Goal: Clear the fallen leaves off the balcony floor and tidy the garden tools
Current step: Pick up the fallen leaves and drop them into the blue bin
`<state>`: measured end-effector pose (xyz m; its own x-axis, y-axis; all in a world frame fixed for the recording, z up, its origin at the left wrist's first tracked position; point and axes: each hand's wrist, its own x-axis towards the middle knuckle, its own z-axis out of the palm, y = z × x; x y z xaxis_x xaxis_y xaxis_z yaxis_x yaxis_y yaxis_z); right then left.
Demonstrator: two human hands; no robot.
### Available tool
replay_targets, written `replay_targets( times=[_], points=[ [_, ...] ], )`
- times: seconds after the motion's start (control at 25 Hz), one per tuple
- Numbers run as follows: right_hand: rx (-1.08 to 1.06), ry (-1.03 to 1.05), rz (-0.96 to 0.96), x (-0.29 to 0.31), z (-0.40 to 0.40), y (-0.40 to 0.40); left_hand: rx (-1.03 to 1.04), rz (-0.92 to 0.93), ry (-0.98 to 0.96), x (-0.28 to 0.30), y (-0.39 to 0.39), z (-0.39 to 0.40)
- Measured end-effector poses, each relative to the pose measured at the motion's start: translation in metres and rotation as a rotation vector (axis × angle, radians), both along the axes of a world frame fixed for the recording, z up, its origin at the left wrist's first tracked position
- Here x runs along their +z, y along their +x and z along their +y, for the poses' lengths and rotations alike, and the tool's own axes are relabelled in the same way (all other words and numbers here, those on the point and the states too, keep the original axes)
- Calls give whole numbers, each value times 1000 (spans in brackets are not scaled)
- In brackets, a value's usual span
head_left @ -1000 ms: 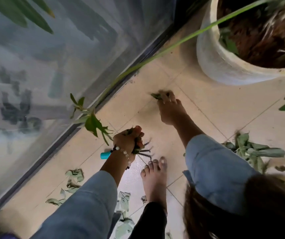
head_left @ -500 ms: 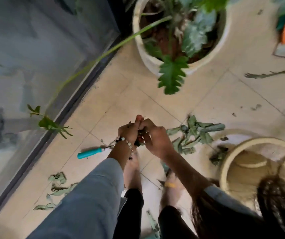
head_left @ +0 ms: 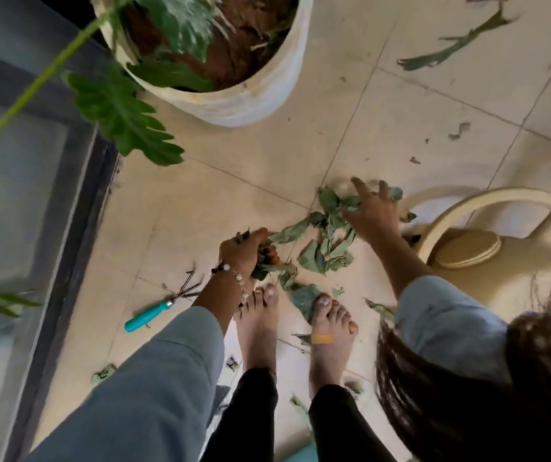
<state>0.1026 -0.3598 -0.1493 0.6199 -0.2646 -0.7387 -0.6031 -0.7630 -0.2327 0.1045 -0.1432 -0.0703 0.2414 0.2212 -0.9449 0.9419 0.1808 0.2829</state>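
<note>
My left hand (head_left: pixel 246 253) grips a bunch of green fallen leaves at the middle of the tiled floor, just ahead of my bare feet. My right hand (head_left: pixel 372 213) reaches out with fingers spread over a pile of crumpled leaves (head_left: pixel 325 248) next to it. A small hand rake with a teal handle (head_left: pixel 154 310) lies on the tiles to the left of my left wrist, its prongs pointing toward the hand. More loose leaves lie near my feet (head_left: pixel 304 298) and at the far right (head_left: pixel 450 50).
A white pot (head_left: pixel 251 101) with a leafy plant stands at the top centre. A cream watering can (head_left: pixel 487 248) sits on the right, close to my right forearm. A glass railing with a dark frame (head_left: pixel 67 228) runs along the left.
My right hand has left the left hand and moved right onto the leaf pile. The rake lies on the floor. The view swung right, bringing the watering can closer.
</note>
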Motion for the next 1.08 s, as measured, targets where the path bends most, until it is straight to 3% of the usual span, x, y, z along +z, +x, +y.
replay_targets(
  times=[0.16, 0.36, 0.48, 0.6, 0.68, 0.76, 0.88, 1.0, 1.08],
  points=[
    [75, -52, -76, -20, 30, -4, -69, -24, 15, -8, 9, -10],
    [92, -181, -339, -32, 29, -19, -107, -26, 2, -14, 13, -21],
    [-318, -22, -394, -16, 7, -10, -156, -63, -3, -5, 15, -29],
    [-750, 379, -409, 26, 5, -9, -119, -71, -9, 6, 15, -36],
    [-902, 660, -390, 55, 21, -17, -51, -50, -53, 9, 12, -42],
    [-811, 678, -380, 77, 50, -31, 0, -34, -148, 15, 10, -48],
    [-329, 404, -527, 84, 83, -48, -13, 8, -154, 18, -2, -45],
    [102, 700, -451, 77, 81, -54, -123, 40, 152, 8, -15, -15],
    [-120, 822, -301, 65, 70, -50, -73, 9, 146, 6, -18, 5]
  ],
)
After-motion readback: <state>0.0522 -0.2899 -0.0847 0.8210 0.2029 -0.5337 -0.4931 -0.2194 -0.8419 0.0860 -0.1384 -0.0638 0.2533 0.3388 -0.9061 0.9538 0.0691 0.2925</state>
